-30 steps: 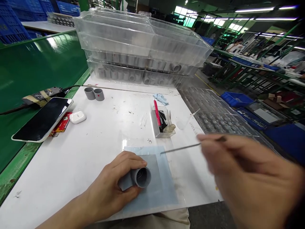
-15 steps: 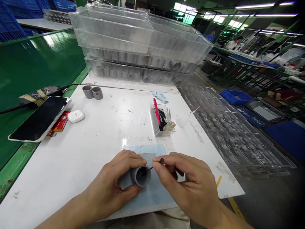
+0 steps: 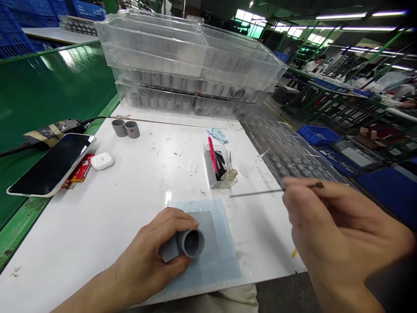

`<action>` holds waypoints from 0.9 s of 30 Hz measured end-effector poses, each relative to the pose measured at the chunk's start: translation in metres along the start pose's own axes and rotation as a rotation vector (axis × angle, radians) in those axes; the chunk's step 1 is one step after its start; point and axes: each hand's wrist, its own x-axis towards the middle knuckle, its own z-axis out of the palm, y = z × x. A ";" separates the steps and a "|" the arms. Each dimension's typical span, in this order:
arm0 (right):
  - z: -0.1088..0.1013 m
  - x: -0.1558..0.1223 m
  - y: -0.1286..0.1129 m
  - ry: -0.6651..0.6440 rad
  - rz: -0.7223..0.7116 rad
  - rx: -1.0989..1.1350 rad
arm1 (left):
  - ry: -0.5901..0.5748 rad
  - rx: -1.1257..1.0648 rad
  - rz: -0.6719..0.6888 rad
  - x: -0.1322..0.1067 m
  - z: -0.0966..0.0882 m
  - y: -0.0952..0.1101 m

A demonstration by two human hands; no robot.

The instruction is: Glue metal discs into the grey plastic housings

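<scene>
My left hand (image 3: pixel 153 256) is wrapped round a grey plastic pipe fitting (image 3: pixel 190 242), lying on its side on a pale blue mat (image 3: pixel 221 256) with its open end facing right. My right hand (image 3: pixel 339 234) is raised to the right, well clear of the fitting, and pinches a thin metal rod (image 3: pixel 257 193) whose tip points left. The rod's dark end sticks out past my fingers.
A clear box (image 3: pixel 219 170) with a red pen and small tools stands behind the mat. Two grey fittings (image 3: pixel 126 128), a phone (image 3: pixel 52 163) and a white earbud case (image 3: pixel 102 161) lie at the left. Stacked clear trays (image 3: pixel 192 65) of fittings stand at the back; an empty cell tray (image 3: pixel 293 156) lies right.
Half a second ago the rod's tip was inside the fitting's open end. My right hand has since drawn the rod out and lifted it away to the right. The left hand kept still.
</scene>
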 end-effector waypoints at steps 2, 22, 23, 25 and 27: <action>0.007 0.015 0.017 0.106 -0.079 -0.042 | -0.003 0.020 -0.008 0.000 0.000 0.001; 0.020 0.008 0.068 -0.198 0.338 0.070 | 0.163 0.359 -0.396 0.006 -0.015 0.020; 0.015 0.006 0.068 -0.167 0.353 0.099 | 0.147 0.433 -0.346 0.005 -0.018 0.020; 0.005 0.000 0.068 -0.136 0.386 0.143 | 0.122 0.597 -0.236 0.000 -0.025 0.017; -0.001 -0.007 0.069 -0.141 0.424 0.166 | 0.101 0.755 -0.112 -0.004 -0.028 0.008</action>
